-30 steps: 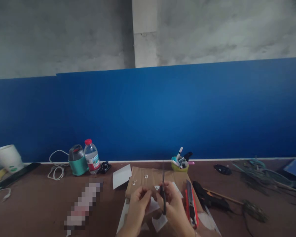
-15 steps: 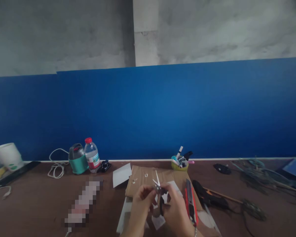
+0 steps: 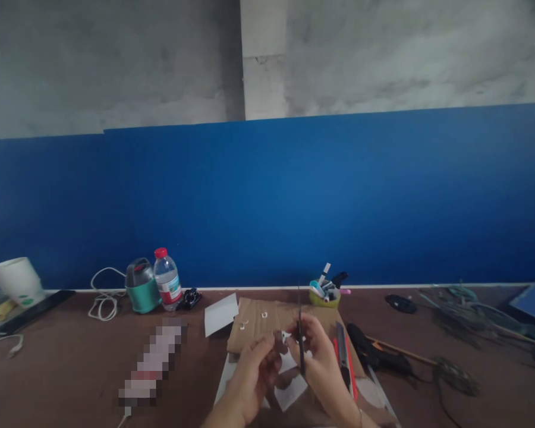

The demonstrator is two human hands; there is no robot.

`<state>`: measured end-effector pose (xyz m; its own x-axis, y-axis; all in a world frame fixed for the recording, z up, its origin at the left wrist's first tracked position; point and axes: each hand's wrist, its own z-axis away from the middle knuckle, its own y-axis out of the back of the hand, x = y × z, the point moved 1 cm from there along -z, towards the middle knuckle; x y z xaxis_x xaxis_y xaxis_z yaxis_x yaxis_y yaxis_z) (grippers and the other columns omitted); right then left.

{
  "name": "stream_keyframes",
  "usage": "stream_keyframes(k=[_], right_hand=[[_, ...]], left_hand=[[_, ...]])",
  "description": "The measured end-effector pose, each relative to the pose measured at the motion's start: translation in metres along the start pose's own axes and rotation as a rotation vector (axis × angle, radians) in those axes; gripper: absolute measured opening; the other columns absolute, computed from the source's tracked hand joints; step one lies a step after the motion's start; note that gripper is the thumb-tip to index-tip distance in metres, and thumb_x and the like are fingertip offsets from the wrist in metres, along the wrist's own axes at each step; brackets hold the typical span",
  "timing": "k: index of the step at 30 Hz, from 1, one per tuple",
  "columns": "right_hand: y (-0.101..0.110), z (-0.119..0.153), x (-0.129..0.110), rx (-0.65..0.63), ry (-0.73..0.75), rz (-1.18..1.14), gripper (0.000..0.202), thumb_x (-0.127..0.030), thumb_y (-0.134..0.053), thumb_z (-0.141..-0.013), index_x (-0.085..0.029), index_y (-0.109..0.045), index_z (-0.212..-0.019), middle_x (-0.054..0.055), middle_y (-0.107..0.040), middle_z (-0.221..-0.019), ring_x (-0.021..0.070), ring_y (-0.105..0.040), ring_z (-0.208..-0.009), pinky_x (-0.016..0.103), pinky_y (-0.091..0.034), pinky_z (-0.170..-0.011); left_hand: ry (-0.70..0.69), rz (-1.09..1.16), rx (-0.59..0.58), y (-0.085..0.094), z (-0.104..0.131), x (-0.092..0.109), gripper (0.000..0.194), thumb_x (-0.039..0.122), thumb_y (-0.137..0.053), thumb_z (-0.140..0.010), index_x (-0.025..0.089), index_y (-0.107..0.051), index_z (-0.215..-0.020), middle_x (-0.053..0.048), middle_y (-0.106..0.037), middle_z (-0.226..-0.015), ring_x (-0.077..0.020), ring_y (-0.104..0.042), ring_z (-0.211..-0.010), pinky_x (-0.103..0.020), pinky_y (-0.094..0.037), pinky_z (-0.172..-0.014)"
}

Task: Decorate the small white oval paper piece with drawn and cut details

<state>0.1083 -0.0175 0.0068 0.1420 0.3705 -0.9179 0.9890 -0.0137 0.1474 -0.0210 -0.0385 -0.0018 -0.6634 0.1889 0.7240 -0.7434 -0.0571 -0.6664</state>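
My right hand holds a pair of scissors, seen edge-on with the blades pointing up and away. Facing it, my left hand pinches a small whitish and brownish piece between thumb and fingers; its exact kind is too small to tell. The fingertips of both hands come close together near this piece. Under the hands lies a sheet of brown cardboard with white paper scraps on it. Small cut white bits rest on its far part.
A red utility knife lies right of my right hand, beside a black glue gun. Behind stands a cup of pens. A white card, a water bottle and a teal container are at left. Tangled wires spread at right.
The scissors have turned from showing spread blades to edge-on, and my right hand has tilted upward with them. My left hand has shifted slightly, with the small piece now showing at its fingertips.
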Motion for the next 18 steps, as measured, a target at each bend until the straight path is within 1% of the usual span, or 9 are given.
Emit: stream_keyframes(k=[2, 4, 7, 9, 10, 12, 15, 16, 18], right_hand=[[0.0, -0.002, -0.001, -0.046, -0.023, -0.109, 0.019, -0.026, -0.058, -0.075, -0.02, -0.05, -0.091, 0.001, -0.059, -0.08, 0.0136, -0.055, -0.066, 0.024, -0.044, -0.059], [-0.001, -0.002, -0.002, -0.066, -0.041, -0.17, 0.02, -0.028, -0.059, -0.076, -0.02, -0.049, -0.091, 0.0, -0.057, -0.077, 0.0136, -0.055, -0.067, 0.024, -0.045, -0.062], [0.0, -0.001, -0.005, -0.066, -0.067, -0.193, 0.023, -0.029, -0.06, -0.074, -0.02, -0.049, -0.092, -0.001, -0.056, -0.074, 0.014, -0.054, -0.067, 0.024, -0.044, -0.061], [0.001, 0.0, -0.007, -0.056, -0.062, -0.176, 0.024, -0.029, -0.059, -0.075, -0.02, -0.048, -0.094, -0.001, -0.055, -0.074, 0.0145, -0.054, -0.066, 0.025, -0.044, -0.061], [0.003, 0.001, -0.008, -0.043, -0.042, -0.145, 0.023, -0.028, -0.058, -0.075, -0.021, -0.048, -0.094, -0.001, -0.055, -0.074, 0.0148, -0.055, -0.067, 0.025, -0.044, -0.061], [0.005, 0.003, -0.007, 0.0, 0.026, -0.025, 0.018, -0.024, -0.056, -0.075, -0.021, -0.05, -0.092, -0.001, -0.055, -0.074, 0.015, -0.054, -0.067, 0.026, -0.044, -0.062], [0.009, 0.007, -0.002, 0.007, 0.165, 0.177, 0.021, -0.013, -0.054, -0.069, -0.022, -0.052, -0.088, 0.0, -0.056, -0.075, 0.0152, -0.052, -0.067, 0.025, -0.042, -0.062], [0.009, 0.008, -0.001, -0.014, 0.211, 0.216, 0.026, -0.01, -0.052, -0.066, -0.022, -0.053, -0.089, 0.0, -0.057, -0.077, 0.0155, -0.052, -0.068, 0.025, -0.042, -0.063], [0.009, 0.01, 0.001, -0.078, 0.284, 0.257, 0.035, -0.006, -0.049, -0.062, -0.022, -0.054, -0.093, 0.002, -0.059, -0.081, 0.0164, -0.053, -0.072, 0.025, -0.043, -0.064]], left_hand=[[0.013, -0.022, -0.047, -0.003, 0.002, 0.002, 0.028, 0.034, -0.076, -0.062, 0.012, -0.067, -0.077, -0.003, -0.064, -0.071, -0.0064, -0.05, -0.052, -0.018, -0.037, -0.05], [0.03, -0.031, -0.054, -0.004, 0.003, 0.002, 0.028, 0.034, -0.078, -0.06, 0.011, -0.065, -0.07, -0.001, -0.061, -0.065, -0.0058, -0.049, -0.051, -0.017, -0.037, -0.05], [0.032, -0.038, -0.064, -0.005, 0.002, 0.0, 0.03, 0.036, -0.079, -0.057, 0.013, -0.06, -0.062, 0.002, -0.054, -0.054, -0.0064, -0.048, -0.047, -0.018, -0.035, -0.047], [0.028, -0.055, -0.071, -0.005, 0.001, 0.0, 0.032, 0.04, -0.076, -0.059, 0.014, -0.06, -0.065, 0.001, -0.057, -0.058, -0.0077, -0.049, -0.047, -0.019, -0.034, -0.045], [0.035, -0.07, -0.052, -0.006, 0.0, 0.0, 0.032, 0.041, -0.075, -0.06, 0.014, -0.06, -0.066, 0.0, -0.059, -0.06, -0.0077, -0.049, -0.047, -0.019, -0.034, -0.045], [0.089, -0.102, 0.037, -0.007, 0.001, 0.002, 0.034, 0.045, -0.072, -0.06, 0.014, -0.057, -0.062, 0.0, -0.059, -0.06, -0.0069, -0.047, -0.046, -0.018, -0.032, -0.044], [0.211, -0.124, 0.18, -0.01, 0.003, 0.005, 0.037, 0.047, -0.071, -0.06, 0.016, -0.05, -0.055, 0.004, -0.052, -0.049, -0.0053, -0.044, -0.042, -0.015, -0.024, -0.039], [0.236, -0.125, 0.189, -0.011, 0.004, 0.006, 0.037, 0.046, -0.07, -0.06, 0.016, -0.05, -0.056, 0.004, -0.051, -0.049, -0.005, -0.044, -0.041, -0.015, -0.021, -0.038], [0.24, -0.133, 0.147, -0.011, 0.004, 0.007, 0.036, 0.046, -0.069, -0.06, 0.015, -0.052, -0.057, 0.003, -0.051, -0.049, -0.0041, -0.041, -0.039, -0.015, -0.015, -0.036]])
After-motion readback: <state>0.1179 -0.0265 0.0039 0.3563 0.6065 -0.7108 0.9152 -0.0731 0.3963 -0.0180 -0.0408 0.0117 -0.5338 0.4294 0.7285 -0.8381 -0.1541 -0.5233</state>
